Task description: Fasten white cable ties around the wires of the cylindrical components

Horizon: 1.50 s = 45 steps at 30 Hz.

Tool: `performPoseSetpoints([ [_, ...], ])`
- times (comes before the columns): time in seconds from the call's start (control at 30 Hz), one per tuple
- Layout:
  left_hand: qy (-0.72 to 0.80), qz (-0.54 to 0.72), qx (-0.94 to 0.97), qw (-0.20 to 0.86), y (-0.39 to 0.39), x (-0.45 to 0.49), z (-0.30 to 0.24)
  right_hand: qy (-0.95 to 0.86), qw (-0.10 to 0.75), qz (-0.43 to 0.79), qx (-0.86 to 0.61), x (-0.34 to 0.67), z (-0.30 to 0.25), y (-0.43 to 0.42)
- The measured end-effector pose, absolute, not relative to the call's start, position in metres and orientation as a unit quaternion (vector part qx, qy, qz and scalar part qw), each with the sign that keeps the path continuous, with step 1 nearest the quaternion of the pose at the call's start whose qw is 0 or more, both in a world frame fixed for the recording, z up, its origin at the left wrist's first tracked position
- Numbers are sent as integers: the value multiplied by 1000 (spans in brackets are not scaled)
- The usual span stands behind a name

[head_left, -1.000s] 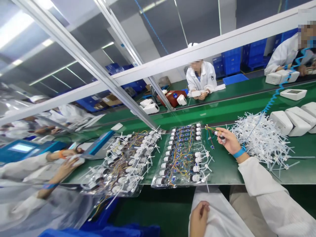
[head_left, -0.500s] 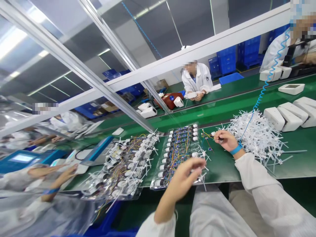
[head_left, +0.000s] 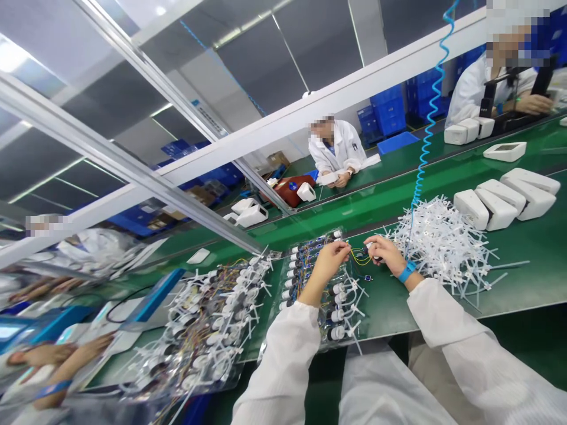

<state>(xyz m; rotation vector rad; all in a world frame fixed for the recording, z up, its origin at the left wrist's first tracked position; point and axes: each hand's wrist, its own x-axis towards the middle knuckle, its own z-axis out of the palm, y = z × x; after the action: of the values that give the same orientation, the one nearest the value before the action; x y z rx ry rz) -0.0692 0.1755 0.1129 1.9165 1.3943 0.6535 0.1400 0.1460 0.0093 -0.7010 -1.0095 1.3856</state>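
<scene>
My left hand [head_left: 333,261] is closed in a pinch at one end of thin yellow wires [head_left: 359,258]. These wires stretch across to my right hand [head_left: 386,254], whose fingers are closed around a small dark-and-white wired part [head_left: 374,257], mostly hidden by them. A little blue circuit board [head_left: 368,278] hangs or lies just below the wires; which one, I cannot tell. Under and beside my left hand is a clear plastic tray [head_left: 325,345] with rows of similar wired parts, several bearing white cable ties [head_left: 354,310].
A large heap of white cable ties [head_left: 438,242] lies right of my right hand, with white device housings [head_left: 500,200] behind it. Another loaded tray [head_left: 199,330] sits to the left. A coiled blue cord [head_left: 427,136] hangs down. Co-workers [head_left: 336,150] are across the bench and at left.
My left hand has moved up and away from me, from over the tray's near side to the wires, and its fingers have closed. My right hand stays near the same spot.
</scene>
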Motion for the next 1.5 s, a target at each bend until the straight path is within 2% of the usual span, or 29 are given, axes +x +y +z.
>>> performPoseSetpoints([
  [0.1,523,262,739,335,171,-72,118,-479,589,521,-389,134,6,147],
  [0.4,416,230,849,231,158,-52,115,-528,600,455,-393,132,8,143],
  [0.57,437,227,830,260,154,-48,117,-528,627,404,-405,136,12,145],
  [0.7,463,243,795,308,149,-50,121,-500,638,408,-419,141,14,147],
  [1.07,475,266,799,256,144,-75,168,-336,736,426,-404,156,16,153],
  [1.5,403,252,864,168,117,-75,221,-362,714,433,-415,159,11,157],
])
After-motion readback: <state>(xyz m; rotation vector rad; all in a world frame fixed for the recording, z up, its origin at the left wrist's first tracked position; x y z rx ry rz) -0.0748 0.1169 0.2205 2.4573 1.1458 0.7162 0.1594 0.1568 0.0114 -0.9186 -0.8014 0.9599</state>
